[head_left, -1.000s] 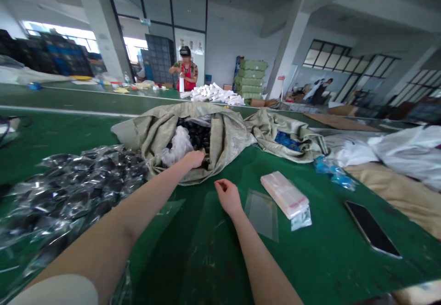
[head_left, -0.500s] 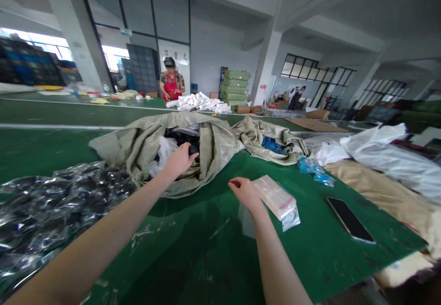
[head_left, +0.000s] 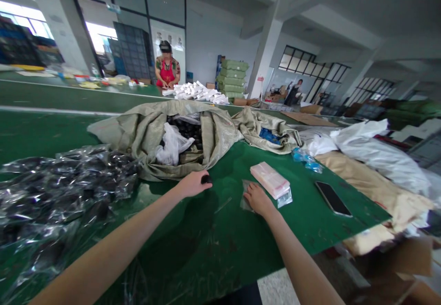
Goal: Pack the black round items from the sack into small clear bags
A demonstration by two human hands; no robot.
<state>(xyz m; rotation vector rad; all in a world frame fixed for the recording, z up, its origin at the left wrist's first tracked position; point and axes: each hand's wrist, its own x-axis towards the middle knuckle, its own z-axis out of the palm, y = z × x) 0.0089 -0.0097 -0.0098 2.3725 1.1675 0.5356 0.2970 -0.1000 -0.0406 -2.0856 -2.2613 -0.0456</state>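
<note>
My left hand [head_left: 193, 184] is closed round a small black piece [head_left: 206, 179] and hovers just above the green table [head_left: 223, 240], in front of the open grey-green sack [head_left: 144, 135] full of black pieces [head_left: 188, 130]. My right hand [head_left: 257, 199] rests on a loose clear plastic bag [head_left: 245, 194], fingers pressing down on it. Beside that hand lies a stack of clear bags [head_left: 270, 179].
A heap of bagged black pieces [head_left: 58, 190] covers the left of the table. A phone [head_left: 332, 198] lies to the right, with a second sack [head_left: 267, 130], white bags [head_left: 365, 144] and tan cloth [head_left: 375, 185] beyond. A person [head_left: 166, 68] works at the far table.
My left hand has come out of the sack toward me with a black piece. My right hand has moved right and down onto the loose clear bag.
</note>
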